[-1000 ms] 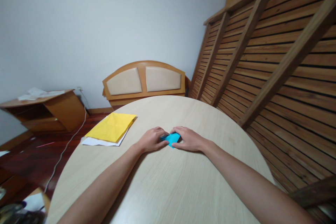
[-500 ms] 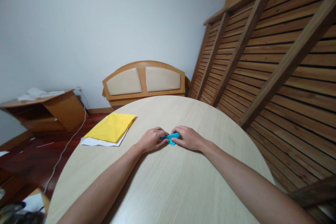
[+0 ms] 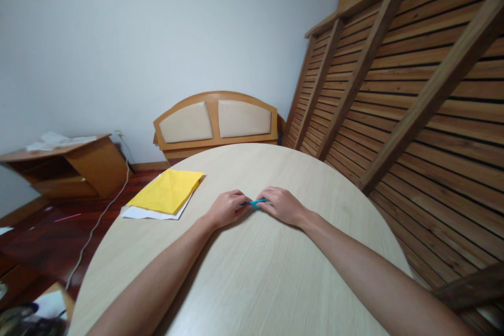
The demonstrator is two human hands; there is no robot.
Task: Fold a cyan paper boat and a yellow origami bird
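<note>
A small folded piece of blue paper (image 3: 258,203) is held between my two hands over the middle of the round table (image 3: 252,278). It shows nearly edge-on, as a thin blue strip with a little of its face below. My left hand (image 3: 228,208) pinches its left end, and my right hand (image 3: 281,205) pinches the right end. Fingers cover both ends, so the full shape of the folds is hidden.
Yellow paper (image 3: 167,191) lies on white paper (image 3: 151,213) at the table's left side. Behind the table stands a padded headboard (image 3: 216,115). A slatted wooden frame (image 3: 394,89) leans at the right. A low cabinet (image 3: 94,163) and a cable (image 3: 103,215) are at the left.
The blue paper has turned from showing its broad face to nearly edge-on. Both hands have kept hold of it, and the right fingers have shifted slightly.
</note>
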